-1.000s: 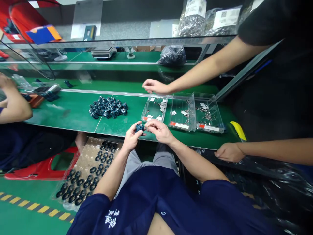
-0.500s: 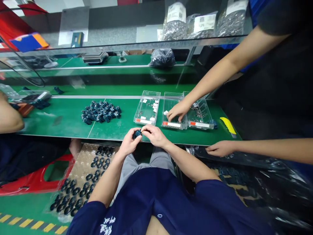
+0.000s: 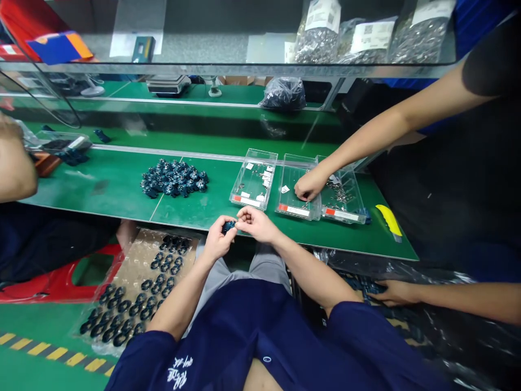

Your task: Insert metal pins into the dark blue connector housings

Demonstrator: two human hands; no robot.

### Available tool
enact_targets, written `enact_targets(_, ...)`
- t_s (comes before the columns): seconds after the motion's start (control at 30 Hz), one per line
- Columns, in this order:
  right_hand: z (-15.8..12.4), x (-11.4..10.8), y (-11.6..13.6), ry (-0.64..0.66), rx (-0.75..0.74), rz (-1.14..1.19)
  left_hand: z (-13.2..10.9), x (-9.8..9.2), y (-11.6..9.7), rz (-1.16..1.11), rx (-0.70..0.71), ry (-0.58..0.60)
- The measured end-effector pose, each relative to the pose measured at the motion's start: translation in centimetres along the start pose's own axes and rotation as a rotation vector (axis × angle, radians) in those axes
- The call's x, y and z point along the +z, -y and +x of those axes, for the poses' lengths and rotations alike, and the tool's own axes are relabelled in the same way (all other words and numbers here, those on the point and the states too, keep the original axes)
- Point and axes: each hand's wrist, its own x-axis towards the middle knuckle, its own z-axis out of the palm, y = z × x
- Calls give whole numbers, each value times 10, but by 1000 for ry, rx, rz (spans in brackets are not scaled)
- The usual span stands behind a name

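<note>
A small dark blue part (image 3: 229,226) is gripped in my left hand (image 3: 220,237), just off the bench's front edge and above my lap. My right hand (image 3: 255,224) meets it from the other side, thumb and forefinger pinched at the part's edge; whatever is between those fingertips is too small to make out. Beyond my hands on the green bench (image 3: 195,210) lies a heap of similar dark blue parts (image 3: 175,178). A clear tray (image 3: 249,201) with small metal pieces and white paper slips stands just past my right hand.
Two more clear trays (image 3: 299,210) stand right; a co-worker's hand (image 3: 312,183) reaches into one. That person's other hand (image 3: 393,293) is at a bag-lined box below. A yellow cutter knife (image 3: 388,220) lies at the right end. Black rings (image 3: 122,307) lie on cardboard lower left.
The view has shifted slightly. The co-worker's lower hand has moved down into the box of dark parts, and the other hand has closed its fingers in the tray. My hands stay together at the part.
</note>
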Motion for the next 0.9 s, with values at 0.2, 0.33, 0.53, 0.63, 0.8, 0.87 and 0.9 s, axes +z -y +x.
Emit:
enact_targets(0.2, 113, -76, -22, -158, 352, -858, 5, -37, 39, -106, 1, -240)
enact_targets(0.33, 158, -76, -45, 55, 529, -1024, 15, -89, 69, 20, 24, -454)
enact_targets(0.53, 161, -57, -72, 161, 549, -1151, 30, -184, 120, 171, 10, -701)
enact_targets(0.63, 163, -52, -75, 184, 543, -1168, 49, -215, 139, 217, -1, -785)
enact_targets(0.8, 148, -57, -50, 98, 459, -1092, 87, -237, 153, 326, -53, -839)
enact_targets(0.87, 123, -63, -31, -59, 360, -973, 99, -238, 155, 398, -82, -863)
enact_targets(0.9, 105, -65, -21, -129, 327, -896, 103, -238, 156, 408, -99, -878)
